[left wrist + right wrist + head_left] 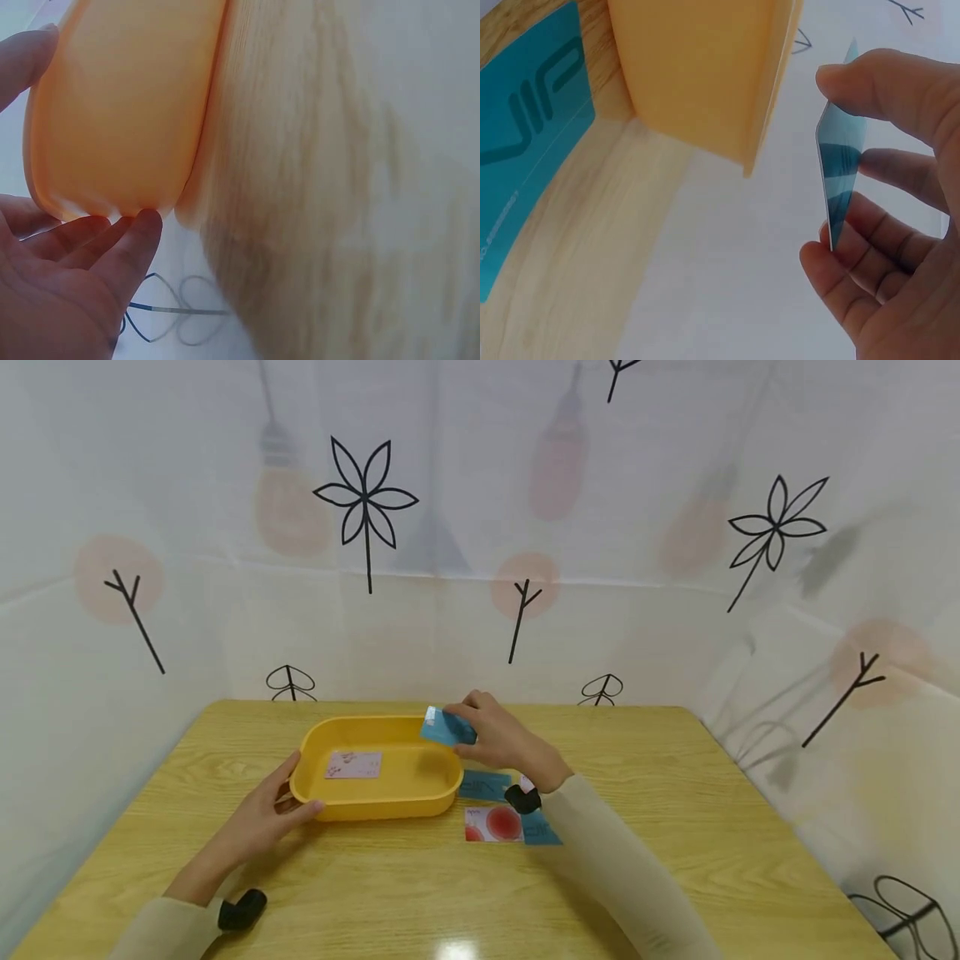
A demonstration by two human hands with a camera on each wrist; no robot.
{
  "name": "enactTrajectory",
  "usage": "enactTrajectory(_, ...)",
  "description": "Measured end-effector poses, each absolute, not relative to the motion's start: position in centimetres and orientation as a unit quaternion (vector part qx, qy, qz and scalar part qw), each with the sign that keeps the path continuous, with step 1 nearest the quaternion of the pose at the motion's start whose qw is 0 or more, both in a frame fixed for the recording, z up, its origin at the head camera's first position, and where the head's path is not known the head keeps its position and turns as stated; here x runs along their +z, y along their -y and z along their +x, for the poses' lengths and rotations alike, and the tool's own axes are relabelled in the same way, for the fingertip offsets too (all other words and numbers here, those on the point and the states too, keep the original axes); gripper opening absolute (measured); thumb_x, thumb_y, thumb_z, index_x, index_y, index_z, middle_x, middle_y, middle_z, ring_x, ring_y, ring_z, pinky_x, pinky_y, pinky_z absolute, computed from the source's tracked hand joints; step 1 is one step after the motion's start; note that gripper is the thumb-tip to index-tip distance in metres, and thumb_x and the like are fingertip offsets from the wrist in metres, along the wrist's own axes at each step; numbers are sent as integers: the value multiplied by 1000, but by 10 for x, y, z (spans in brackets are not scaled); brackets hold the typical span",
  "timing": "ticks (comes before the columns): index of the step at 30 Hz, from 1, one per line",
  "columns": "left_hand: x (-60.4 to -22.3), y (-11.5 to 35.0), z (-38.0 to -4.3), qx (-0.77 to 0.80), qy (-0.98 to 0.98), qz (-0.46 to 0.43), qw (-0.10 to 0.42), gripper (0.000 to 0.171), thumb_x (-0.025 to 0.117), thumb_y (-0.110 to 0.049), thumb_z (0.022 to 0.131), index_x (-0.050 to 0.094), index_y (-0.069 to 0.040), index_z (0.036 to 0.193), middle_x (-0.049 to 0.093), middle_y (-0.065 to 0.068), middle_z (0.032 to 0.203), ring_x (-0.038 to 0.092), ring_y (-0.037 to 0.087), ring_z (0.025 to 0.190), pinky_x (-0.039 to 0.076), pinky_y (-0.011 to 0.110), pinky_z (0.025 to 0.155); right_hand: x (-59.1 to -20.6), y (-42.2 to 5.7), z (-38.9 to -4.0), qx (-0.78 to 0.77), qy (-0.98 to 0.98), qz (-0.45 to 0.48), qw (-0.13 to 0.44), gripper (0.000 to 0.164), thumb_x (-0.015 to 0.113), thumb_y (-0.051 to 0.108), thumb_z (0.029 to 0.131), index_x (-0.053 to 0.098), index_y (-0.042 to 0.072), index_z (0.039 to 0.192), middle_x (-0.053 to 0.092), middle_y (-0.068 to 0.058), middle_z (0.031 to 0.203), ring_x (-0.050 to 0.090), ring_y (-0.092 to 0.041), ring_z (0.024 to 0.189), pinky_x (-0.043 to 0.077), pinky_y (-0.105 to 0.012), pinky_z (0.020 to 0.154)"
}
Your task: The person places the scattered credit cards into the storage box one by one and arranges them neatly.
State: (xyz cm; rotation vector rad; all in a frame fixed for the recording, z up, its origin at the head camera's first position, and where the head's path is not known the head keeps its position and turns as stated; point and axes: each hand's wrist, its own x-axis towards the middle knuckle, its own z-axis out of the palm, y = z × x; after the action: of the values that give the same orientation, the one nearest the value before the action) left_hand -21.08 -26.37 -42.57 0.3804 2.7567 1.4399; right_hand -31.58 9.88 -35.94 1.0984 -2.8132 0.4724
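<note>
Your right hand [495,732] pinches a blue card [441,726], raised near the far right corner of the yellow tray [408,774]. Your left hand [258,814] grips the tray's left end. Pale card [352,765] inside; VIP card [529,142] on table [360,881] just right.

The table [360,885] has a yellowish wood grain. The tray [412,768] stands towards its far side, long side crosswise. At least 4 cards lie to the right: 1 blue card [484,785] just beside the tray, 1 red-and-white card [493,824] nearer the front, a 2nd blue card [542,832] at its right, and 1 pale card [526,782], mostly hidden.
</note>
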Motion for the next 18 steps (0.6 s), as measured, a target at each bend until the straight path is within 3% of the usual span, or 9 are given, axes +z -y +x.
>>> enactTrajectory(18, -428, 262, -209, 466, -877, 116, 1, 96, 67, -39, 89, 4, -2, 153, 15, 28, 154, 37, 41, 132, 45, 40, 97, -366, -66, -316, 131, 916, 378, 22, 60, 72, 29, 87, 47, 19, 141, 43, -2, 115, 41, -15, 95, 45, -26, 76)
